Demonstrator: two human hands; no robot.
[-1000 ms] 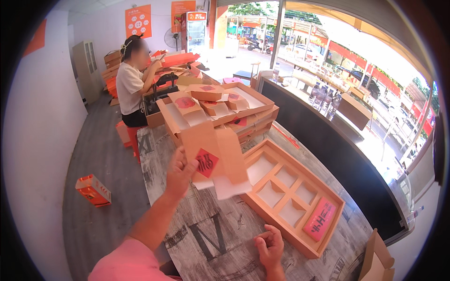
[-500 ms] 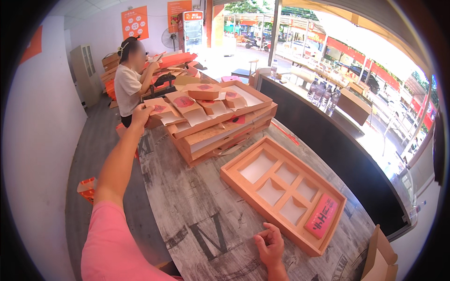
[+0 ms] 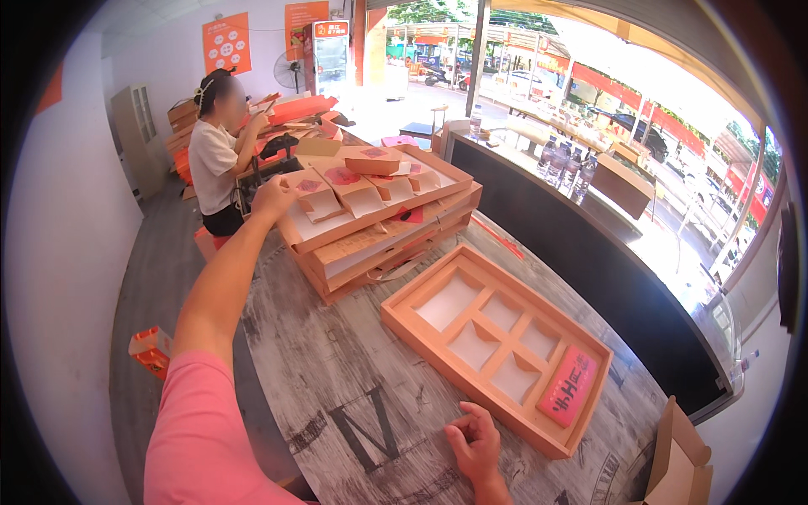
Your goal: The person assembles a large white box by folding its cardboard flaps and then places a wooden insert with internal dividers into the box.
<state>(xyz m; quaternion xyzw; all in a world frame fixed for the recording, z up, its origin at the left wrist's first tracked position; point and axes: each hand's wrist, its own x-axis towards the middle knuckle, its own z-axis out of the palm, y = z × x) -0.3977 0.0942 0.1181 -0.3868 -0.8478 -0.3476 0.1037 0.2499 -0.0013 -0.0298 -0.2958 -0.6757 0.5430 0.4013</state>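
Observation:
My left hand (image 3: 274, 199) reaches to the far left with its fingers closed on the end of a small cardboard box (image 3: 310, 187) with a red printed patch. That box stands in a shallow cardboard tray (image 3: 383, 220), in a row with similar small boxes (image 3: 360, 199). Another small box (image 3: 373, 161) lies across the top of the row. My right hand (image 3: 474, 444) hovers above the near part of the table, empty, its fingers loosely curled and apart. Beyond it lies a divided cardboard tray (image 3: 421, 358) with white-bottomed compartments and a red printed packet (image 3: 567, 385) at its right end.
Larger flat boxes (image 3: 404, 240) are stacked under the filled tray on the grey wood-patterned table (image 3: 311, 353). A co-worker (image 3: 217, 147) stands at the far left. An opened carton (image 3: 677, 459) is at the near right; water bottles (image 3: 568, 164) stand on the counter.
My left hand has moved slightly right, pushing the leftmost small box in line with the others in the tray. My right hand stays over the table. The view has shifted slightly.

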